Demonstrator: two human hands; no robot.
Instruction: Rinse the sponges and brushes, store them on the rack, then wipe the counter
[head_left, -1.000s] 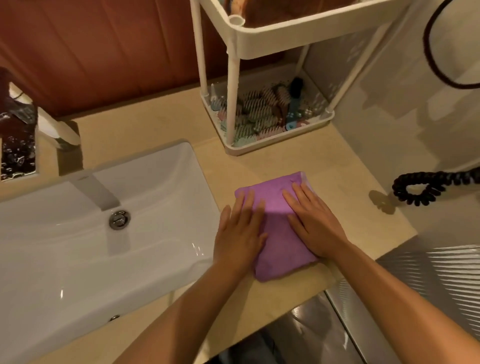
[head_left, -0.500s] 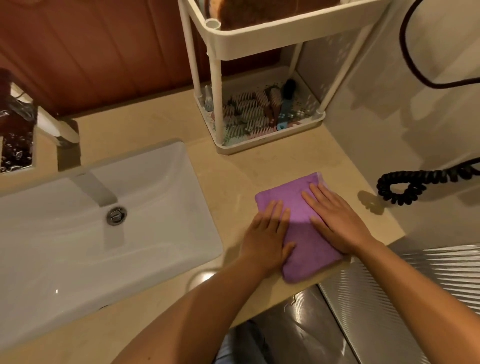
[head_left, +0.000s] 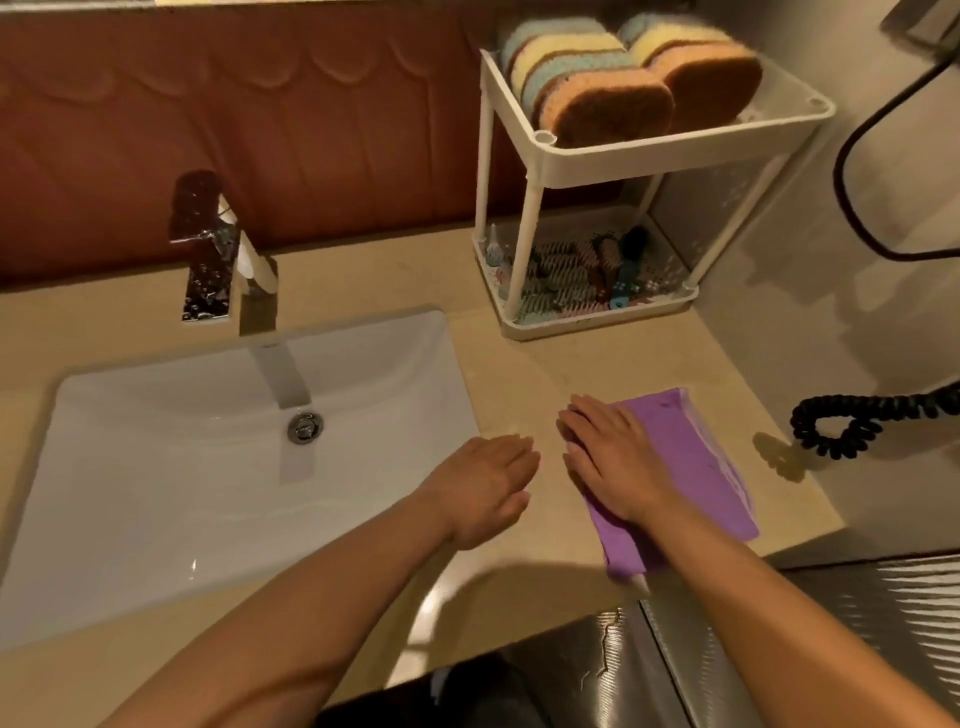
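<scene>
Under my right hand (head_left: 618, 462) lies one purple cloth (head_left: 696, 467), folded and flat on the counter (head_left: 519, 364). The palm and straight, close-set fingers press on its left part. Just left of that grip, clear of the cloth, my left hand (head_left: 483, 488) is flat over bare counter, fingers straight and together, holding nothing. I cannot tell whether it touches the surface. Further left of it sits one sink (head_left: 156, 467) with one tap (head_left: 218, 249) and one drain (head_left: 306, 427). Beyond the right fingertips stands one two-tier rack (head_left: 675, 150). Its top tier holds sponges (head_left: 602, 104) on edge in two rows, four in the left row and three in the right as far as I can count. Its bottom tier holds brushes (head_left: 582, 280), too tangled to count. Right of the cloth is one coiled cord (head_left: 841, 426).
</scene>
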